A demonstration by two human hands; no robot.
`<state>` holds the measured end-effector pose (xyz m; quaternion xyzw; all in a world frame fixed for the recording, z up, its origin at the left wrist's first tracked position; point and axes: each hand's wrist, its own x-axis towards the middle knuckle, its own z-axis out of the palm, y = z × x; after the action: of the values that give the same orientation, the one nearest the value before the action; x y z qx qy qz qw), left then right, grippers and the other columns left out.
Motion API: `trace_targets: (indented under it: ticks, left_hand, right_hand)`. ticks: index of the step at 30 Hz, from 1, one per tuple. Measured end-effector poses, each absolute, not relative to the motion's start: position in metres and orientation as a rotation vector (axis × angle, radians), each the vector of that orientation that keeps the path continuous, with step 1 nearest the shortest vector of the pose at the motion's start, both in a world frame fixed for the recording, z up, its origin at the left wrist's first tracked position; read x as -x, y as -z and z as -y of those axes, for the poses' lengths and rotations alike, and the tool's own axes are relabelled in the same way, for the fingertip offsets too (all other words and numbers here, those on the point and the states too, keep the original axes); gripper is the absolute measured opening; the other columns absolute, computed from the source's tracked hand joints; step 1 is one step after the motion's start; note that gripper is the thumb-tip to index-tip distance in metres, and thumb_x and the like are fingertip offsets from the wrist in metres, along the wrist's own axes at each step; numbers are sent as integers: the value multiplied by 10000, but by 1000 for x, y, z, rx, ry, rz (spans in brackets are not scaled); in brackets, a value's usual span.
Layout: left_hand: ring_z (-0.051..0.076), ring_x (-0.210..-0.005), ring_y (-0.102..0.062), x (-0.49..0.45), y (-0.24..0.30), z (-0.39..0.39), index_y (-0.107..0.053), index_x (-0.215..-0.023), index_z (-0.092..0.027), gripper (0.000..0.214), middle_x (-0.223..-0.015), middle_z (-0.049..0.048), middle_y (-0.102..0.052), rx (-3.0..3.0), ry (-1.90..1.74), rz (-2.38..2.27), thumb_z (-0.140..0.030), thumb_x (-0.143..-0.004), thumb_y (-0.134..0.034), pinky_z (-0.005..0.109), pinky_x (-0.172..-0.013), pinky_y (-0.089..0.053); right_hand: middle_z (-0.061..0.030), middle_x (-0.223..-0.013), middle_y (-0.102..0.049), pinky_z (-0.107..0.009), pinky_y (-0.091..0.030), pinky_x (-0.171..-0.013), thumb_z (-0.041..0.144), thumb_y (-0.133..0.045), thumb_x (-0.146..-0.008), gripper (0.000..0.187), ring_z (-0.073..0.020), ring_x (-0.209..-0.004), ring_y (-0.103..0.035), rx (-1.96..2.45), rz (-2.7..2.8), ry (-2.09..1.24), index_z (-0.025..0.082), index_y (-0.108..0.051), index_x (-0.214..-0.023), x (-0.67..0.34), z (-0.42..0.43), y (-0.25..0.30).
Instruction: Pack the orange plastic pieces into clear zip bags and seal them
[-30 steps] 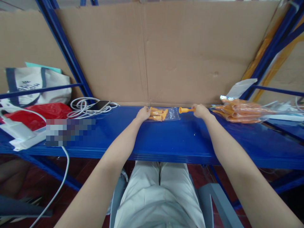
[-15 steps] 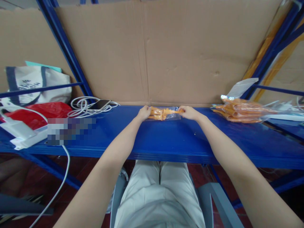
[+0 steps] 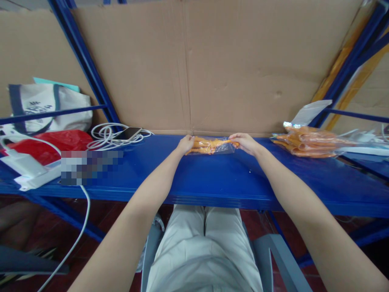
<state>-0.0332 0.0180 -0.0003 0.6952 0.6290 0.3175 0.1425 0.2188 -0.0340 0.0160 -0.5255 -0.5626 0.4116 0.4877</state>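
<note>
A clear plastic bag with orange plastic pieces inside lies at the back of the blue shelf, near the cardboard. My left hand is closed on the left end of this bag. At its right end, my right hand pinches the tip of a thin orange piece, which reaches out toward the bag's right edge. The exact kind of the orange pieces is too small to make out. My fingertips are partly hidden behind the bag and the pieces.
On the right lies a larger clear bag of orange pieces. A phone, coiled white cable, red bag, white power strip and canvas tote sit left. Cardboard stands behind the blue shelf.
My right hand has shifted slightly right, and its fingers have changed position on the thin orange piece. The bag's right end has moved a little right. My left hand stays nearly in place.
</note>
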Motion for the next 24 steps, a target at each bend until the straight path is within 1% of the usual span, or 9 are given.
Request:
trace_targets:
  ticks: [5,9,13,15,17,19,21,22,24]
  left_hand:
    - [237,-1129,-654,33,3,-21,-680,-1119,-128,327,-1213,135,-715,-1991,-953,-1815,-277,-997,-416,289,-917,-491]
    - [243,-1106,-666,32,4,-24,-690,-1080,-136,313,-1191,137,-723,-1971,-963,-1804,-279,-992,-426,300,-907,-500]
    - [250,-1118,-662,33,4,-25,-689,-1088,-127,310,-1200,149,-718,-1958,-990,-1759,-278,-985,-439,304,-906,-496]
    - [248,-1141,-650,34,4,-25,-687,-1091,-126,319,-1214,148,-712,-1961,-990,-1734,-284,-988,-431,302,-918,-490]
    - [240,-1158,-639,35,3,-25,-681,-1104,-121,333,-1229,144,-706,-1963,-998,-1689,-297,-990,-423,295,-931,-485]
    - [230,-1167,-634,34,3,-25,-672,-1122,-115,337,-1242,140,-699,-1953,-1009,-1628,-309,-985,-433,287,-942,-484]
    - [226,-1153,-640,33,4,-25,-664,-1128,-113,325,-1232,137,-701,-1941,-1014,-1569,-321,-970,-469,290,-944,-489]
    - [226,-1132,-648,31,5,-25,-662,-1123,-114,316,-1213,135,-708,-1934,-1017,-1545,-327,-960,-494,295,-938,-496]
    - [222,-1080,-666,29,7,-26,-662,-1111,-120,305,-1170,130,-720,-1911,-1024,-1502,-343,-944,-538,299,-914,-511]
  right_hand:
    - [-11,-673,-608,-208,-507,-640,-35,-490,-857,209,-68,-525,-530,1234,1095,-1187,146,-581,-805,-215,29,-11]
    - [-23,-723,-639,-210,-541,-711,-15,-459,-891,223,-69,-555,-576,1209,1035,-1244,151,-588,-819,-213,29,-12]
    - [-55,-857,-711,-229,-553,-739,-1,-462,-896,239,-94,-683,-664,1191,1189,-1336,160,-635,-930,-210,33,-11]
    - [-55,-899,-727,-221,-556,-730,-17,-478,-879,275,-96,-715,-682,1175,1278,-1392,165,-649,-994,-208,35,-9]
    - [-39,-894,-732,-203,-557,-698,-48,-516,-842,336,-93,-710,-687,1169,1353,-1399,174,-646,-1059,-205,36,-6]
    - [-15,-831,-724,-181,-545,-618,-71,-572,-800,421,-95,-664,-680,1186,1420,-1349,189,-623,-1128,-203,37,-3]
    - [7,-719,-693,-157,-498,-516,-70,-631,-775,457,-96,-584,-651,1227,1447,-1263,188,-593,-1150,-199,37,-1]
    - [15,-665,-672,-151,-474,-481,-58,-655,-773,433,-95,-544,-630,1252,1443,-1225,179,-584,-1128,-198,37,0]
    - [20,-588,-634,-156,-461,-463,-17,-685,-785,309,-91,-490,-596,1293,1413,-1180,162,-575,-1012,-195,36,0]
